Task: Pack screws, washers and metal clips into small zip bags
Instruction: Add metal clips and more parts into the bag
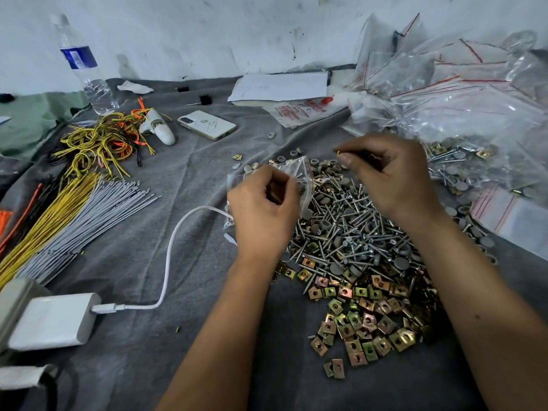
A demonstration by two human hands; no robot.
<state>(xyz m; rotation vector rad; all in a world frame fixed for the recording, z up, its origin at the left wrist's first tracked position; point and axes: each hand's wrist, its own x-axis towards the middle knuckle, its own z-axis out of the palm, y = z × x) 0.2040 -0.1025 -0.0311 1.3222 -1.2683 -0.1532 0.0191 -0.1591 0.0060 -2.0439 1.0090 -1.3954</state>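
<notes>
A: Far left, items on the grey cloth surface [184, 262]?
B: White power adapter [55, 320] with white cable [169, 256]; bundles of grey and yellow ties [74, 209], cut off by the frame edge. Water bottle [84, 69], blue label, print too small to read.

A: Moving right?
B: White phone [207, 124], face down, marking illegible. Behind it, a white paper sheet [280, 86], writing too faint to make out.

A: Centre?
B: Left hand [262, 209], fingers curled, gripping a small zip bag [292, 176] with screws inside; the hand hides the bag's lower part. Right hand [391, 173], thumb and forefinger pinching a small brass-coloured piece [338, 152], mostly hidden, just beside the bag's mouth.

A: Stock beneath?
B: Pile of screws [350, 229], grey washers [326, 225] mixed in, metal clips [364, 321] nearest the person.

A: Far right?
B: Printed packet [299, 111], red lettering, only "100mm" legible. Heap of red-striped empty zip bags [450, 93]; filled bags [462, 161] lie in front of it.
</notes>
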